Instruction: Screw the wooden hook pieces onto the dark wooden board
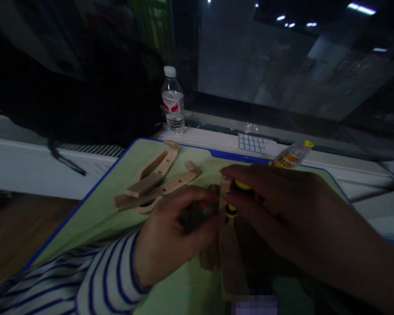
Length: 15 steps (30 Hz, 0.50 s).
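Wooden strip (231, 262): over green tabletop (96, 214), long axis running away from wearer toward window (236, 57). Left hand (174, 236) touches its left side (grip cannot be determined); right hand (292, 210) pinches yellow-and-black tool (231, 211).

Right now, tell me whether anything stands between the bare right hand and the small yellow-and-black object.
Nothing visible does: the bare right hand pinches the small yellow-and-black object at the long brown wooden piece. Part of the object is hidden.
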Tool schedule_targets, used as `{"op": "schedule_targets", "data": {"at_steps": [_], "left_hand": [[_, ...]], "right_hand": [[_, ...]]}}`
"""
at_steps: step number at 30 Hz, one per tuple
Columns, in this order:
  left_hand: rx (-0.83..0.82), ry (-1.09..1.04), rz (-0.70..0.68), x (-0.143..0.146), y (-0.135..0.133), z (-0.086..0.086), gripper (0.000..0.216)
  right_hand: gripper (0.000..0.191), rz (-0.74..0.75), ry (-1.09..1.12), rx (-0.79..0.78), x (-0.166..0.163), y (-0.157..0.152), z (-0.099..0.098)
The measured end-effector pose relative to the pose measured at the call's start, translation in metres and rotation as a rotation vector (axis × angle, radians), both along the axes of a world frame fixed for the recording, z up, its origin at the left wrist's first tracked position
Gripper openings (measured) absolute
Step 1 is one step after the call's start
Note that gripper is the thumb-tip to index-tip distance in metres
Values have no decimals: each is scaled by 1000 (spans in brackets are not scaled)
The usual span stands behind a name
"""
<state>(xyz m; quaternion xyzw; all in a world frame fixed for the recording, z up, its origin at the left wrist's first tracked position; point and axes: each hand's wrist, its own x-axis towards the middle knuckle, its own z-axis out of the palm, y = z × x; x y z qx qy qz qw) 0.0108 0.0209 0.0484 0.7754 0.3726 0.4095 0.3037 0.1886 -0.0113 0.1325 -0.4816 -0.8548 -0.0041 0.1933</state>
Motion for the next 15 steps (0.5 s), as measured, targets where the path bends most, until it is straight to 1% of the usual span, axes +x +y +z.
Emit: {"op": "schedule_targets", "data": {"at_steps": [2,4,6,8,11,15], "left_hand": [[-47,52,-5,6,4,5,23],[-53,92,-47,12,8,10,30],[-68,96,-84,17,10,12,24],[-87,51,-90,19,12,11,19],[-70,-27,-78,19,12,6,21],[-37,-4,-70,17,12,1,20]], "right_hand": [[20,7,2,-8,0,0,0],[19,19,1,-33,0,0,0],[20,24,-5,-42,0,0,0],[22,17,-12,-30,0,1,0],[24,20,-5,11,2,1,0],[26,19,14,50,5,2,0]]}}
